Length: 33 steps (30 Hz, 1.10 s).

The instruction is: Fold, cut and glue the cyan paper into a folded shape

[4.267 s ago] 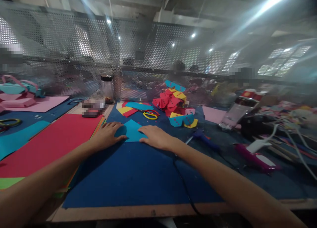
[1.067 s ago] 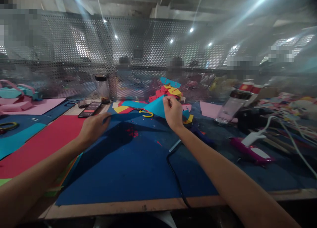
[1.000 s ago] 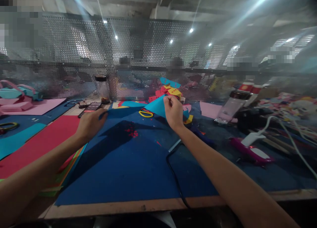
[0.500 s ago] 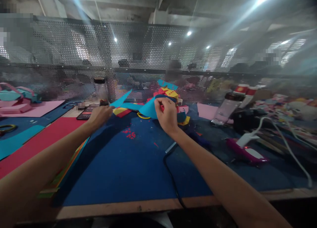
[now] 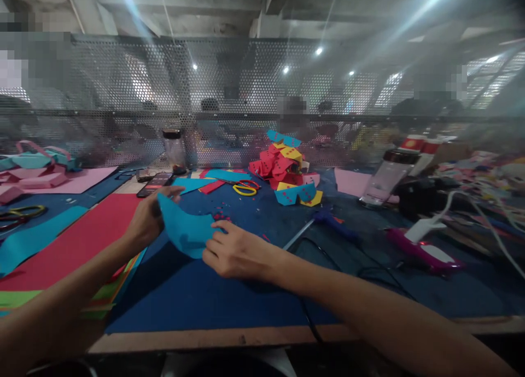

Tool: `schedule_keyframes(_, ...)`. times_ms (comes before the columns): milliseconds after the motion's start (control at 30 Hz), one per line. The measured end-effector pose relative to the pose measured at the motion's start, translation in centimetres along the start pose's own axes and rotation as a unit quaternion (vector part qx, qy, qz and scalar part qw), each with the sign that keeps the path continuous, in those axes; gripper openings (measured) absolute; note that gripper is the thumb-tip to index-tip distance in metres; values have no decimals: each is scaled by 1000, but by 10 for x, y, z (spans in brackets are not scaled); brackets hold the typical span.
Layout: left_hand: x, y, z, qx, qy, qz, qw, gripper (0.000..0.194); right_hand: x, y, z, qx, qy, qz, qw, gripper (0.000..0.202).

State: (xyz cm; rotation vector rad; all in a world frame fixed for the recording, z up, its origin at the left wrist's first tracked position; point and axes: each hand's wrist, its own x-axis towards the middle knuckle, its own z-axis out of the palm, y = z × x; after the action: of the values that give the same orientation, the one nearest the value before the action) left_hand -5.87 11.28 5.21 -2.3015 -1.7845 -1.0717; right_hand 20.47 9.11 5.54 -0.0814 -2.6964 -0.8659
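1. I count one bare left hand [image 5: 143, 219], one bare right hand [image 5: 235, 252], one curved bright-blue paper sheet [image 5: 185, 230], two pairs of yellow-handled scissors [image 5: 246, 194].
2. The sheet curves upward between both hands.
3. Right-hand fingers pinch its right end.
4. Left-hand fingers, partly hidden, meet its left edge; I cannot tell their grip.

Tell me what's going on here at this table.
Someone is handling a curved blue sheet over the table. The right hand grips its right end; the left hand is at the other end, its grip hard to make out. Scissors and a paper pile lie beyond, with a glue gun off to the right.
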Motion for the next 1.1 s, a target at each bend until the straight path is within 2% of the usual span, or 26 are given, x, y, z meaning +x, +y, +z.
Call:
schedule_keyframes(67,-25,12,-3,-57,-2,37,998,37,-2,-8,-7,15,-38,-5,999,21)
schedule_keyframes(167,-56,30,-7,-87,-7,109,990,27,-8,-15,-13,42,-76,10,996,19)
schedule_keyframes(333,-88,51,-11,-44,-23,225,973,18,-19,-21,-14,64,-83,49,993,16)
schedule_keyframes(467,-98,59,-6,6,-61,237,970,20,-27,-25,-12,60,-76,77,992,15)
schedule_keyframes(667,-103,60,3,16,-69,230,971,20,-40,-27,-5,86,-35,124,988,15)
schedule_keyframes(833,-107,55,7,2,-62,224,973,21,-41,-26,-6,131,-16,151,980,22)
schedule_keyframes(1100,-111,49,7,-18,-67,180,981,15,-43,-26,-8,274,-52,199,939,14)
